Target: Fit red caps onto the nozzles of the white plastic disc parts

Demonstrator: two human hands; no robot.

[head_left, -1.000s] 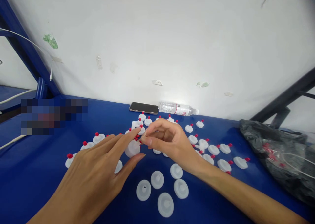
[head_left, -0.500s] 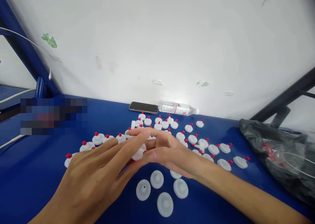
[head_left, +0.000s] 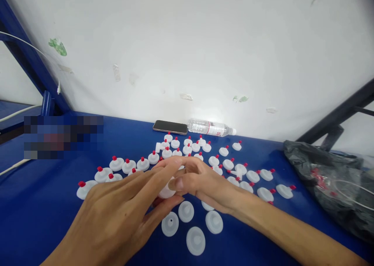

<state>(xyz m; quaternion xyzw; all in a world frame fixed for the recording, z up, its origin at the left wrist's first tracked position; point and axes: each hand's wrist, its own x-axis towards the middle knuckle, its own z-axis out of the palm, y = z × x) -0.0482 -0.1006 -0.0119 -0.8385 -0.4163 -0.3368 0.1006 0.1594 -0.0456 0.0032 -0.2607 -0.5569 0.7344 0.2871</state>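
Note:
My left hand (head_left: 122,211) and my right hand (head_left: 201,182) meet over the blue table (head_left: 43,203). Between their fingertips sits one white round cap (head_left: 166,191), pinched by the left thumb and fingers while the right thumb and forefinger close on its top. Just below the hands lie several white caps without red tips (head_left: 195,240). Behind and beside the hands, many white caps with red tips (head_left: 117,164) are spread across the table.
A dark phone (head_left: 170,127) and a clear water bottle (head_left: 210,128) lie against the white wall at the back. A crumpled black plastic bag (head_left: 330,180) sits at the right. A white cable (head_left: 17,114) runs along the left edge.
The right hand came down from a raised pinch to the cap held by the left hand. Both hands drew slightly toward me, uncovering red-tipped caps behind them.

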